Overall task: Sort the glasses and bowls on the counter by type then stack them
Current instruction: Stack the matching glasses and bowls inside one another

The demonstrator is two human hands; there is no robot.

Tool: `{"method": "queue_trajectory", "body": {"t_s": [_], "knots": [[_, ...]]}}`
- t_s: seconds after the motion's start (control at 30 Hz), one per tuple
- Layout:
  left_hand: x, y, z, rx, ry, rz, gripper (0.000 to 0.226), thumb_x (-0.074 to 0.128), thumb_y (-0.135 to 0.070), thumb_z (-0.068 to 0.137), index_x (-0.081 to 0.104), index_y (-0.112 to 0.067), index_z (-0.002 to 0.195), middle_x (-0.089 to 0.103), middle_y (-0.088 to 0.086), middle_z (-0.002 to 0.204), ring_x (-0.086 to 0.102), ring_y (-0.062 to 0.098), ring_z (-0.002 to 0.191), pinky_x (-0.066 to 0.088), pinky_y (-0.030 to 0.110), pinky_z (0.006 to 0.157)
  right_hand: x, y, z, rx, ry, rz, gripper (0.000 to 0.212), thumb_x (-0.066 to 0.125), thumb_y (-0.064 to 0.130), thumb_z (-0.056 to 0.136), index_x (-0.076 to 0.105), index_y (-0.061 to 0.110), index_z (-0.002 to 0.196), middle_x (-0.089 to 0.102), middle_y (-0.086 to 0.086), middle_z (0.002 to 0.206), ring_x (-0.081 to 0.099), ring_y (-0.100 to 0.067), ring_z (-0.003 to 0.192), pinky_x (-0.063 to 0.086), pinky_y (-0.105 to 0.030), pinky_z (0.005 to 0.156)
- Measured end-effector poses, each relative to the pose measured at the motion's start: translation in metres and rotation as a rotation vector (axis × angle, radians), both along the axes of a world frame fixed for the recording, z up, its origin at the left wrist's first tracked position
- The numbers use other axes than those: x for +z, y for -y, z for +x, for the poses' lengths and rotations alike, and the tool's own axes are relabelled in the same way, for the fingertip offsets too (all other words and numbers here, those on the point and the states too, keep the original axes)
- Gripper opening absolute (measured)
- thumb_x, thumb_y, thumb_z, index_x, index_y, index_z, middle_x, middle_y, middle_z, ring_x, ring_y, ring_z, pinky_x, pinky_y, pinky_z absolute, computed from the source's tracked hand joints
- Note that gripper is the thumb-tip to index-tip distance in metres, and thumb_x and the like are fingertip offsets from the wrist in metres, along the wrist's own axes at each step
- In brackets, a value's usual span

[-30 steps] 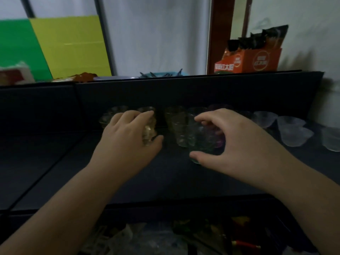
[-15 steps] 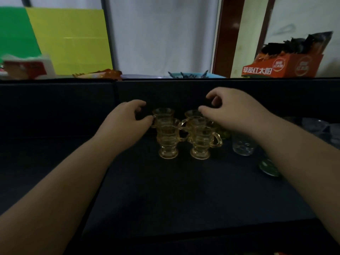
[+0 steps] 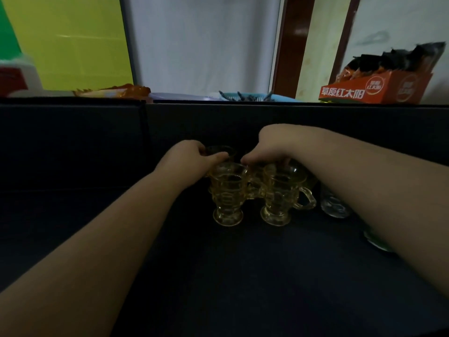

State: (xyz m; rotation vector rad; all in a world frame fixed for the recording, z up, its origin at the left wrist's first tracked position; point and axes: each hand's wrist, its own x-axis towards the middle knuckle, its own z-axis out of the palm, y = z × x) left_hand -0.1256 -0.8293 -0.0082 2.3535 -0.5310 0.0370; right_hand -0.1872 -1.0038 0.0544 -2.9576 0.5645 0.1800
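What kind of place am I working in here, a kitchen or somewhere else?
Probably a makeshift home workspace, not a proper kitchen. The counter is a dark covered surface with a low dark back panel. Behind it sit an orange snack carton, a white curtain and a brown door frame.

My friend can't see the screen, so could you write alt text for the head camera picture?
Two bare hands reach over a cluster of small amber glass mugs on a dark counter, the left hand gripping a rear mug and the right hand resting on others. A clear glass stands to the right.
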Motion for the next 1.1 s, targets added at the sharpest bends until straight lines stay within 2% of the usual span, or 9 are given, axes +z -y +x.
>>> {"method": "queue_trajectory", "body": {"t_s": [0.1,0.2,0.33,0.43,0.6,0.73,0.87,0.97,1.1], "knots": [[-0.006,-0.004,-0.001,-0.020,-0.009,-0.083,0.046,0.066,-0.062,0.077,0.065,-0.025,0.103,0.067,-0.006,0.086,0.065,0.010,0.078,0.055,0.033,0.069,0.002,0.007,0.004,0.041,-0.029,0.076,0.038,0.075,0.051,0.079,0.059,0.022,0.097,0.068,-0.004,0.098,0.067,-0.020,0.087,0.053,-0.033,0.069],[-0.013,-0.010,-0.001,-0.062,-0.060,-0.203,0.031,0.069,-0.053,0.081,0.063,-0.028,0.099,0.066,-0.008,0.088,0.063,0.006,0.080,0.048,0.023,0.062,0.005,0.016,0.003,0.086,-0.048,0.061,0.049,0.079,0.050,0.075,0.060,0.025,0.113,0.065,0.001,0.105,0.063,-0.017,0.095,0.053,-0.037,0.082],[-0.019,-0.016,0.004,-0.102,-0.133,-0.267,0.043,0.067,-0.053,0.081,0.063,-0.027,0.116,0.068,-0.009,0.098,0.064,0.007,0.089,0.051,0.028,0.073,0.004,0.026,0.000,0.123,-0.037,0.018,0.069,0.080,0.045,0.076,0.052,0.025,0.136,0.059,0.005,0.118,0.056,-0.017,0.108,0.049,-0.040,0.098],[-0.021,-0.020,0.006,-0.132,-0.156,-0.307,0.042,0.065,-0.051,0.084,0.064,-0.029,0.120,0.069,-0.008,0.102,0.065,0.010,0.094,0.053,0.033,0.081,0.000,0.034,-0.001,0.153,-0.002,0.060,0.069,0.079,0.033,0.080,0.048,0.025,0.141,0.061,0.008,0.115,0.058,-0.015,0.108,0.049,-0.039,0.099],[-0.009,-0.020,-0.007,-0.092,-0.142,-0.392,0.038,0.055,-0.052,0.091,0.062,-0.030,0.121,0.065,-0.010,0.101,0.061,0.009,0.093,0.044,0.025,0.068,-0.009,0.042,-0.003,0.185,0.112,0.085,0.065,0.076,0.018,0.083,0.048,0.025,0.142,0.065,0.009,0.108,0.062,-0.010,0.100,0.050,-0.031,0.089],[0.006,-0.016,-0.023,0.026,0.213,-0.172,0.067,0.041,-0.069,0.085,0.052,-0.026,0.136,0.053,0.000,0.124,0.053,0.016,0.106,0.047,0.030,0.076,-0.003,0.035,-0.017,0.144,0.194,0.033,0.053,0.071,0.022,0.089,0.052,0.025,0.138,0.063,0.004,0.116,0.060,-0.015,0.104,0.052,-0.035,0.090],[0.009,-0.007,-0.070,-0.039,0.472,0.163,0.073,0.034,-0.076,0.084,0.047,-0.029,0.138,0.044,0.000,0.131,0.035,0.021,0.124,0.036,0.035,0.094,-0.007,0.021,-0.055,0.083,0.401,0.072,0.042,0.056,0.041,0.097,0.055,0.024,0.136,0.062,0.005,0.119,0.054,-0.009,0.094,0.042,-0.026,0.069],[0.003,-0.003,-0.083,-0.099,0.470,0.418,0.067,0.039,-0.076,0.083,0.049,-0.032,0.132,0.045,0.001,0.127,0.042,0.019,0.116,0.039,0.034,0.090,-0.028,0.010,-0.097,0.100,0.447,0.184,0.059,0.053,0.063,0.091,0.052,0.026,0.137,0.061,0.012,0.113,0.053,-0.002,0.089,0.042,-0.022,0.067],[0.004,-0.008,-0.079,-0.256,0.270,0.218,0.048,0.059,-0.059,0.083,0.055,-0.033,0.123,0.040,-0.013,0.108,0.047,-0.001,0.084,0.041,0.016,0.068,-0.051,-0.003,-0.127,0.117,0.451,0.372,0.048,0.071,0.058,0.080,0.043,0.045,0.116,0.049,0.027,0.090,0.052,0.011,0.076,0.040,-0.009,0.060]]}}
